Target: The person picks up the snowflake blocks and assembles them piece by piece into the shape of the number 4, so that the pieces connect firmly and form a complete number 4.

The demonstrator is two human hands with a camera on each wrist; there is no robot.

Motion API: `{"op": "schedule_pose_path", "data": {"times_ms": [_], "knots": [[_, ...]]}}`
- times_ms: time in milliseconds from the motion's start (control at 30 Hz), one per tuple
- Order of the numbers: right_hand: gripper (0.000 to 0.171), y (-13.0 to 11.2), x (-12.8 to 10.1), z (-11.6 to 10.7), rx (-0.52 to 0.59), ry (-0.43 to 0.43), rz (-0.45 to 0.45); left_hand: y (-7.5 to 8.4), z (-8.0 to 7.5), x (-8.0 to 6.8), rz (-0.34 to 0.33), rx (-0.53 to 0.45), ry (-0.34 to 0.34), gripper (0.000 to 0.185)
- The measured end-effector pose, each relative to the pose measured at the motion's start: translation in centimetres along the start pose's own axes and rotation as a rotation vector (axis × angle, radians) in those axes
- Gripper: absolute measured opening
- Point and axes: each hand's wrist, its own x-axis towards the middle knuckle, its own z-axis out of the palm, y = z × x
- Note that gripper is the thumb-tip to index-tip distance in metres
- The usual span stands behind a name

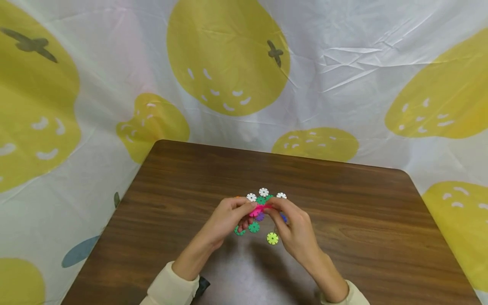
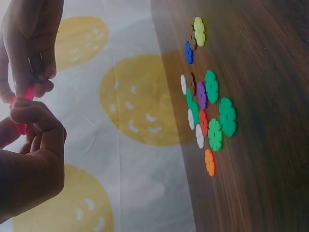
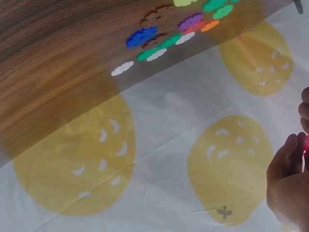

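Pink piece sits between the two hands, center of head view, above the loose discs on the counter. Left hand pinches its lower-left end, right hand pinches the upper-right end; neither is nearer, both touch. Long axis seems to run lower left to upper right, fingertip to fingertip. Fingers cover much of it, so can't tell if one disc or two. Yellow-green disc lies below, nearer right hand.
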Motion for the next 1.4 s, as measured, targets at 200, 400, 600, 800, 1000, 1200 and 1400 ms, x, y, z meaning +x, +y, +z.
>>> {"op": "schedule_pose_path", "data": {"times_ms": [200, 400, 600, 800, 1000, 1200, 1400], "knots": [[0.017, 0.2, 0.0, -0.2, -0.008, -0.027, 0.026, -0.4, -0.2, 0.0, 0.027, -0.017, 0.002, 0.022], [0.015, 0.3, -0.1, -0.4, -0.026, -0.051, 0.049, -0.5, -0.2, -0.1, 0.047, -0.043, -0.018, 0.023], [0.016, 0.6, -0.1, -0.4, -0.037, -0.055, 0.04, -0.8, -0.3, -0.2, 0.097, -0.032, -0.014, 0.023], [0.018, 0.8, -0.3, -0.4, -0.021, -0.077, 0.024, -1.1, -0.2, -0.3, 0.199, 0.02, 0.051, 0.014], [0.026, 1.2, -0.4, -1.0, -0.063, -0.09, 0.061, -1.3, -0.2, -0.2, 0.24, 0.056, 0.099, 0.011], [0.03, 2.9, -1.0, -1.7, -0.118, -0.065, 0.104, -1.4, -0.4, -0.2, 0.242, 0.059, 0.121, 0.012], [0.031, 5.0, -2.0, -1.8, -0.192, -0.054, 0.117, -1.3, -0.4, -0.4, 0.232, 0.051, 0.132, 0.011]]}}
